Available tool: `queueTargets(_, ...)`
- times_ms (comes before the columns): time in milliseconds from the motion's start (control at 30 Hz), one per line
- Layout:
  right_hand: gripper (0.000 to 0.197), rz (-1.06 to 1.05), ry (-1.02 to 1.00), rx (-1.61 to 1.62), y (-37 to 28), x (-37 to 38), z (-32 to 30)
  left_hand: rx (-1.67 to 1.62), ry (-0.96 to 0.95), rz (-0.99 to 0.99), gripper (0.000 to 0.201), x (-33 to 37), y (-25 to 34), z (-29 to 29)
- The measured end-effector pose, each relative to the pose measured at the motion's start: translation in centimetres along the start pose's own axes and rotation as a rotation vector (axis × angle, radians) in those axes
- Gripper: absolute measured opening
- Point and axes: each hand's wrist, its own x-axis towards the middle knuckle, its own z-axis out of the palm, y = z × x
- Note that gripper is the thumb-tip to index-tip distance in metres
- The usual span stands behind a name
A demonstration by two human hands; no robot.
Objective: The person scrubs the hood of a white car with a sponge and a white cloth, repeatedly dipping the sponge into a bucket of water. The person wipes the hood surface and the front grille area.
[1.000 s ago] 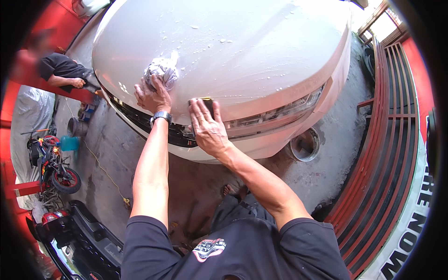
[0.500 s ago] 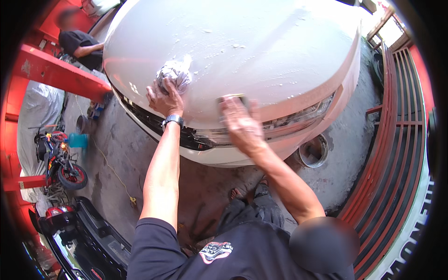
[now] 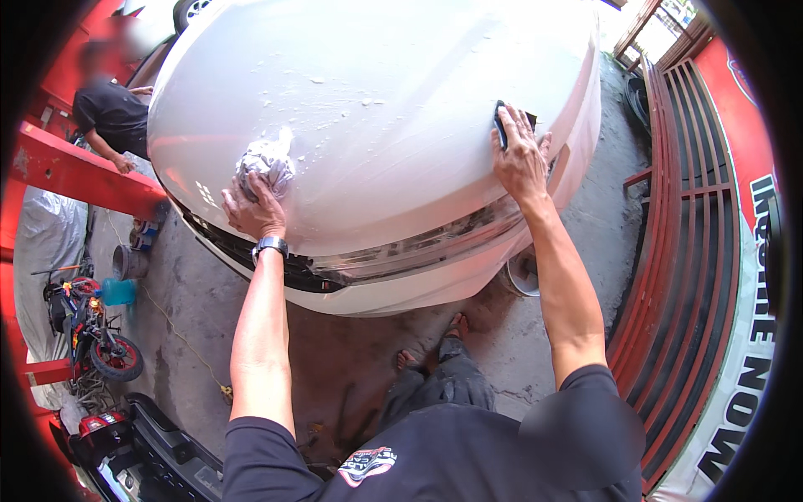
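- Broadly, the white car bonnet (image 3: 393,125) fills the upper middle of the view, sloping down toward the person; both hands rest on it, and flecks of foam lie on the paint beyond the fingers.
- Below the bonnet edge, nearer the person than either hand, run the dark grille (image 3: 251,259) and the chrome strip with the bumper (image 3: 401,289); bare feet stand on the wet concrete floor (image 3: 351,351) underneath.
- Off to the right of the right-hand fingers stands a red metal gate (image 3: 694,251), well apart from the car.
- Left of the left-hand fingers, a red lift arm (image 3: 75,171) crosses the view, with another person's dark sleeve (image 3: 104,113) behind it and a small motorbike (image 3: 92,335) on the floor lower down.
- The left hand (image 3: 251,209) is clenched on a crumpled, soapy grey rag (image 3: 266,163), which bunches out past the fingertips; it has no clear long axis, and seems pressed flat to keep contact with the paint.
- The right hand (image 3: 520,159) lies spread over a dark block (image 3: 505,125), probably a sponge or pad, with the fingers grasping its top; its long axis seems to run up the bonnet, away from the person, near the right edge.
- A wristwatch (image 3: 269,245) sits on the left wrist, just behind the fingers.
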Motion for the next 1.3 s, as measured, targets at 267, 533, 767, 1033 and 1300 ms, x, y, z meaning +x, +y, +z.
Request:
queueTargets(267, 0.05, -0.413, -0.052, -0.17, -7.6, -9.4, 0.5, 0.038, 0.011, 0.044, 0.072, 1.8, -2.9, -1.1)
queueTargets(533, 0.047, -0.128, -0.114, -0.261, 4.4, -2.4, -1.5, 0.093, 0.004, 0.056, 0.065, 1.0, -2.4, 0.3)
queueTargets(767, 0.038, -0.147, 0.049, -0.178, 11.6, 2.7, -1.8, 0.051, -0.011, 0.106, 0.065, 0.8, -2.5, 0.6)
queueTargets(1033, 0.039, -0.19, -0.027, -0.073, 4.2, -0.2, -0.8, 0.082, 0.011, 0.049, 0.067, 1.7, -2.5, -2.0)
queueTargets(1300, 0.047, 0.269, -0.208, -0.46, 16.2, 13.8, -3.1, 0.033, -0.036, 0.046, 0.068, 0.8, -1.3, 0.2)
